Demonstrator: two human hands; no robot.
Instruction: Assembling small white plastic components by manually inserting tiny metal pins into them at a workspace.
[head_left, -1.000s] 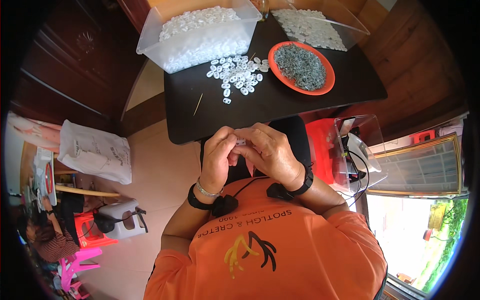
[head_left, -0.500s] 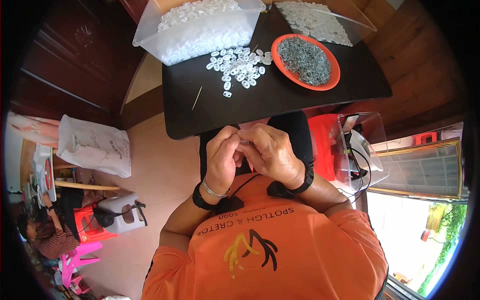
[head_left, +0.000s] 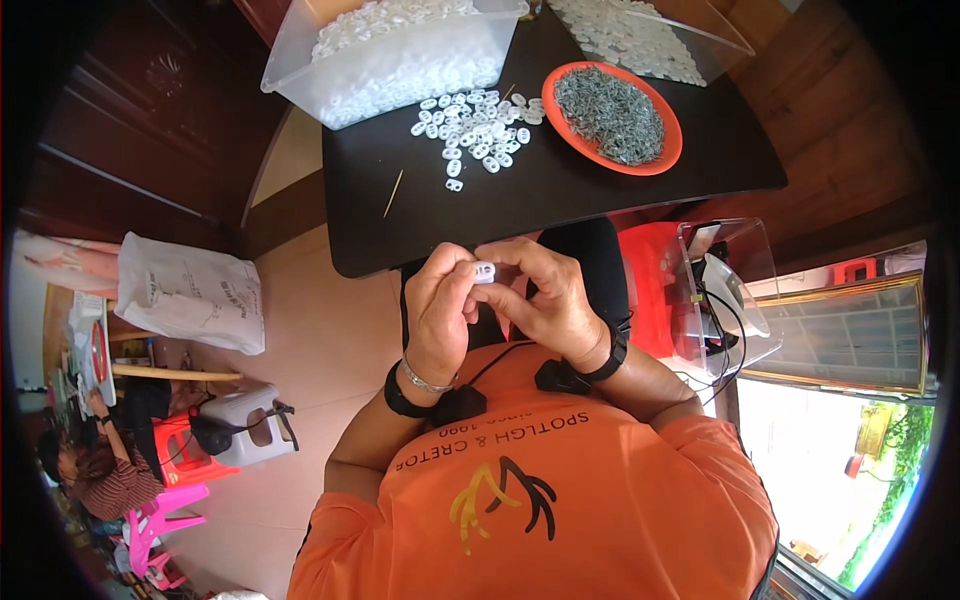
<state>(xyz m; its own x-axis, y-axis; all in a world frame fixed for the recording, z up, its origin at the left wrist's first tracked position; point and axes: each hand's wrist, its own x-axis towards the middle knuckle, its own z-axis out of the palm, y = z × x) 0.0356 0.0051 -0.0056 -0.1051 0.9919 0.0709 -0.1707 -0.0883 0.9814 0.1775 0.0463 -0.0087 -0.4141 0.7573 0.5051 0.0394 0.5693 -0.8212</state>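
- Before the dark, round-cornered counter's [head_left: 480, 215] near edge, my left hand [head_left: 440, 305] pinches a small white oval plastic piece [head_left: 485, 272], which should steady it.
- My right hand [head_left: 548, 300] curls beside it, grip unclear.

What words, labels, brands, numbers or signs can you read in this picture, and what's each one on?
I won't copy out wording, but here is where it stands:
Orange shirt: two lines of dark lettering, beside a yellow-and-black emblem.
White bag: printed lines, too small and blurred to read.
Small white piece in the left hand: dark marks, too small to tell if they are print.
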